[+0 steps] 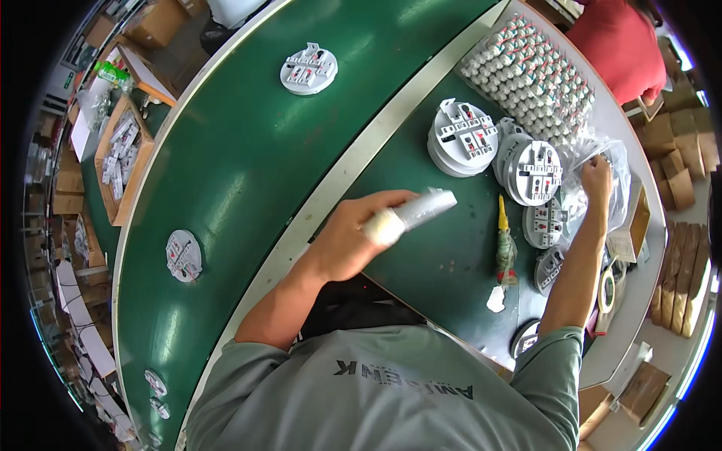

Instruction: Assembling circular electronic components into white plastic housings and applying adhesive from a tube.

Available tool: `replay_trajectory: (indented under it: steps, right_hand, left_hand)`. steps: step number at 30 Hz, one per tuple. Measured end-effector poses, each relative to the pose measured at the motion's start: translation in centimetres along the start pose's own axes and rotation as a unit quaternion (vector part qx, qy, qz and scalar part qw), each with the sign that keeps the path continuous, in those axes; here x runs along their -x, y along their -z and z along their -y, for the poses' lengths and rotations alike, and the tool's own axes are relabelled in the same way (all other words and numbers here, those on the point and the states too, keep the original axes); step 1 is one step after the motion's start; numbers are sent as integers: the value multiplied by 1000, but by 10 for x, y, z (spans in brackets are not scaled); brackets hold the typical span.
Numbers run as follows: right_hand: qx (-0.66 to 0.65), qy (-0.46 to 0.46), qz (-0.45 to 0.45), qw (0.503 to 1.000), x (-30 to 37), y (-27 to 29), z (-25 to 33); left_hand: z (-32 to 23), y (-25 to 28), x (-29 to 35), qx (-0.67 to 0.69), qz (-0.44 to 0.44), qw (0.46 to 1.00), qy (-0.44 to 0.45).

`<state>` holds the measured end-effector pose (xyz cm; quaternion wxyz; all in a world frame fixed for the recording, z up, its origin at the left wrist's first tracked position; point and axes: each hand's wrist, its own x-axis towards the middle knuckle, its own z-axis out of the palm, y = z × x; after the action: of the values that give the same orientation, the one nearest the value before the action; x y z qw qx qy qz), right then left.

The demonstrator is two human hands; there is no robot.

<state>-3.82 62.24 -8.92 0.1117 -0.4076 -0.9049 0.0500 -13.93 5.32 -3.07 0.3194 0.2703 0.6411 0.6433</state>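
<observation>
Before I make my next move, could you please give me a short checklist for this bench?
1. Flat white plastic piece gripped in the left hand: ok.
2. Side details of that piece readable: cannot tell, it is seen nearly edge-on and blurred.
3. Right hand free of the crinkled clear plastic bag: not ok, it is at the bag.
4. Part between the right fingers: cannot tell.
5. Yellow-and-green stick-shaped tool lying apart from both hands: ok.
6. Green tabletop free of scraps: not ok, a small crumpled white scrap lies there.
</observation>
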Motion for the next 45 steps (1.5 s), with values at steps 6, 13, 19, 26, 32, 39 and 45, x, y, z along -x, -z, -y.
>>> replay_trajectory:
  steps: [6,13,19,26,32,39,45]
  right_hand:
    - [75,20,58,995,-1,8,-1]
    - [23,-15,-87,996,16,48,13]
    - [-329,-75,-56,940,150,110,139]
    - [-667,-221,183,688,256,79,217]
    - [-646,-123,209,724,263,53,229]
    - [-591,-21,167,789,276,40,246]
    - [-642,-61,160,748,272,40,243]
  left_hand:
    - [-4,4,-8,305,-5,929,208]
    - [3,15,-17,115,-8,977,177]
    - [3,11,-17,129,-37,972,192]
    - [0,16,-21,119,-21,972,201]
    - [-7,17,-19,103,-33,974,199]
    - [3,32,-15,153,-23,968,198]
    - [15,37,-15,181,-39,959,214]
